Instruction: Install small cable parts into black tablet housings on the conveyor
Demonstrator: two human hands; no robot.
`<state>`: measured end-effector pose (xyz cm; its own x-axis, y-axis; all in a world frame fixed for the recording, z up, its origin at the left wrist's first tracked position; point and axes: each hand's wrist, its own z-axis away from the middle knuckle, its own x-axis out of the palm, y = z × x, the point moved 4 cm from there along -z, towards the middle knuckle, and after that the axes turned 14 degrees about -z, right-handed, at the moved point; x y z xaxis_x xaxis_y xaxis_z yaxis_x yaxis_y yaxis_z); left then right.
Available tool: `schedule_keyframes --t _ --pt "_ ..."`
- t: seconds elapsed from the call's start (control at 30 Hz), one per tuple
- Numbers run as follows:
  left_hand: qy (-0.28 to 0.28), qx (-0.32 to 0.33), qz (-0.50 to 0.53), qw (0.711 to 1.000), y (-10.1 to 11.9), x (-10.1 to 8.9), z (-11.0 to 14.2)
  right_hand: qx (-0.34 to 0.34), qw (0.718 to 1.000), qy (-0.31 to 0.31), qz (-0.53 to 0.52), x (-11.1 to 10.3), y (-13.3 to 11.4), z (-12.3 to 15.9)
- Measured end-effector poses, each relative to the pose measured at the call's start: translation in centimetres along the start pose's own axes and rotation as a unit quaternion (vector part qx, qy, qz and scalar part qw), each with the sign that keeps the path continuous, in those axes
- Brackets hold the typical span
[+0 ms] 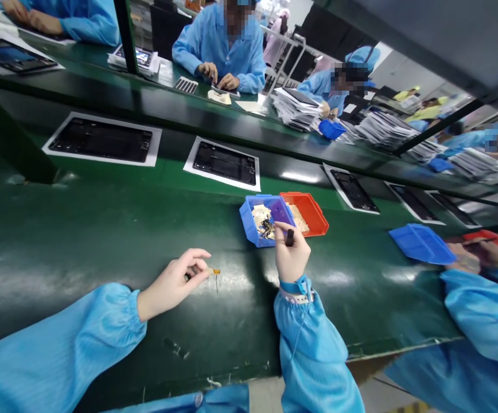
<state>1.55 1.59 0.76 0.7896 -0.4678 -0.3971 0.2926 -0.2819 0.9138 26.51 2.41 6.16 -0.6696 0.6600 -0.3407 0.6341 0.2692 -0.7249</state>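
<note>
Green bench (pixel 81 241), orange tab (pixel 217 271) sideways, rightward.

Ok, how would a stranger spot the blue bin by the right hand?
On the green work surface, find the right hand with its blue wristband. The blue bin sits just beyond, left of a red bin; dark bits among its pale pieces set it apart.

Small amber part (pixel 217 271), pinched at left hand's (pixel 175 281) fingertips; thin dark wire hanging from it, below the fingers. Dark stubby tool (pixel 290 237) in right hand's (pixel 291 252) grip, its blunt end toward the wrist. Blue bin (pixel 251 229), upright, just beyond right fingertips; pale scraps (pixel 260 213) inside, black bits (pixel 267 229) nearer that hand.
</note>
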Motion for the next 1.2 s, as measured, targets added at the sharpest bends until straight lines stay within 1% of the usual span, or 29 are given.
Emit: schedule_keyframes --t 0.1,0.2,0.3,0.37,0.47,0.67,0.83,1.0,1.2 --pt "-0.002 -0.003 -0.006 1.000 0.0 0.0 0.0 0.027 0.999 0.029 0.000 -0.9 1.1 -0.6" --pt "-0.006 -0.001 -0.011 1.000 -0.1 0.0 0.1 0.044 0.996 0.072 0.024 -2.8 2.8 -2.0" --pt "-0.007 0.001 -0.012 1.000 -0.2 0.0 0.1 0.060 0.990 0.107 0.069 -4.8 5.1 -3.7" --pt "-0.007 -0.003 -0.013 1.000 -0.2 0.0 0.2 0.077 0.985 0.114 0.103 -5.9 6.6 -4.6" --pt "-0.005 -0.012 -0.016 1.000 -0.2 0.0 0.2 0.106 0.979 0.101 0.140 -6.8 8.1 -5.1" --pt "-0.001 -0.008 -0.017 1.000 -0.1 -0.1 0.1 0.117 0.980 0.061 0.152 -7.1 8.5 -4.9" --pt "-0.001 -0.006 -0.017 1.000 0.0 -0.1 0.1 0.120 0.982 0.024 0.143 -6.8 9.6 -4.9" --pt "-0.003 -0.003 -0.021 1.000 -0.1 -0.1 0.2 0.126 0.981 0.033 0.143 -7.0 10.1 -4.8" --pt "-0.001 0.000 -0.023 1.000 -0.1 -0.1 0.2 0.127 0.979 0.049 0.155 -7.4 9.7 -4.7"
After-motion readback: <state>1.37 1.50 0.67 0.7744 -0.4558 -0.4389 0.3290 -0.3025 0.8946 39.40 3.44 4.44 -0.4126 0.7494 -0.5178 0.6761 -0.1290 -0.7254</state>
